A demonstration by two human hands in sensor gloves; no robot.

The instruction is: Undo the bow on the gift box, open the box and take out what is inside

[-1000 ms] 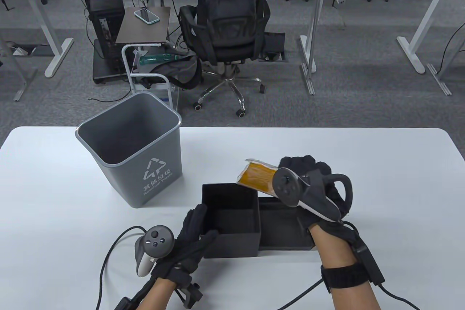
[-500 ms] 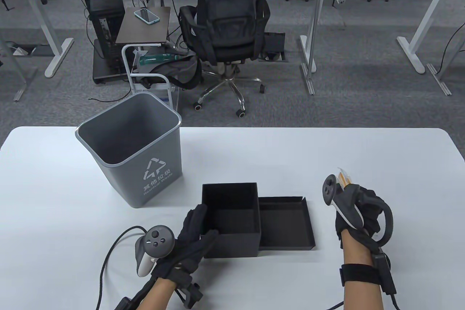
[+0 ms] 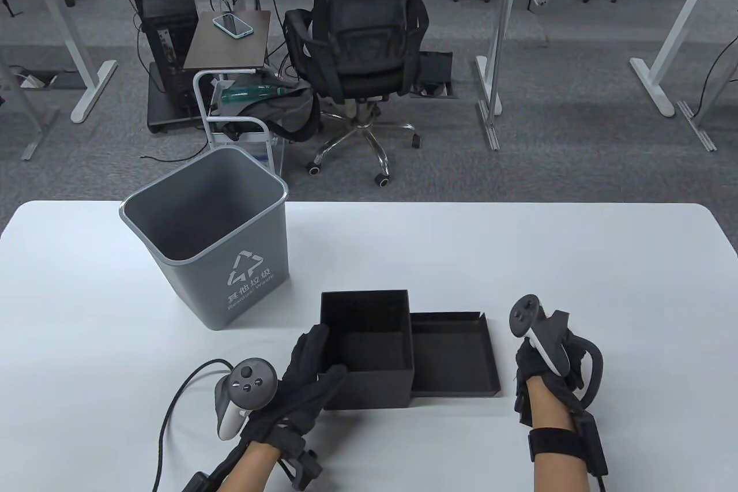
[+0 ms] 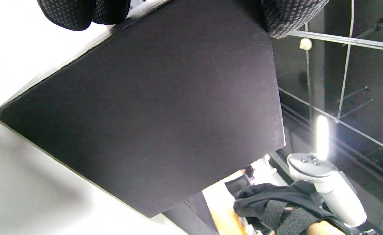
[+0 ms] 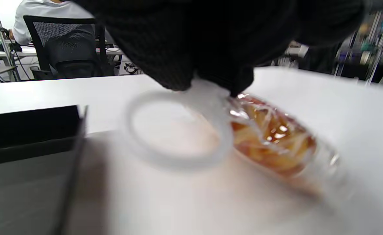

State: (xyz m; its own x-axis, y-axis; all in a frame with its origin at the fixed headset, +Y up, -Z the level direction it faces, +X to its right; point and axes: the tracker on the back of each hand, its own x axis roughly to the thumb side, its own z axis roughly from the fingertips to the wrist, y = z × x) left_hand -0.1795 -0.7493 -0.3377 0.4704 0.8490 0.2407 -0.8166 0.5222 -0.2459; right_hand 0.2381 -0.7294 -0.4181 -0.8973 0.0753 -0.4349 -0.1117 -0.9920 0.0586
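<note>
The black gift box (image 3: pixel 369 368) stands open and looks empty; no bow or ribbon is in view. Its lid (image 3: pixel 455 356) lies upturned against the box's right side. My left hand (image 3: pixel 323 356) grips the box's near left corner, fingers along the left wall and thumb on the front wall (image 4: pixel 152 114). My right hand (image 3: pixel 548 362) is low over the table, just right of the lid, and hides what it holds there. In the right wrist view its fingertips (image 5: pixel 237 85) pinch the end of a clear-wrapped orange packet (image 5: pixel 273 140), which is down at the tabletop.
A grey waste bin (image 3: pixel 207 226) stands at the back left of the white table (image 3: pixel 519 238). A blurred pale ring (image 5: pixel 175 130) shows beside the packet. Beyond the table a person sits in a black office chair (image 3: pixel 357 36).
My right hand carried the orange packet from above the box to the right and down to the table beside the lid. The left hand and the box stayed put.
</note>
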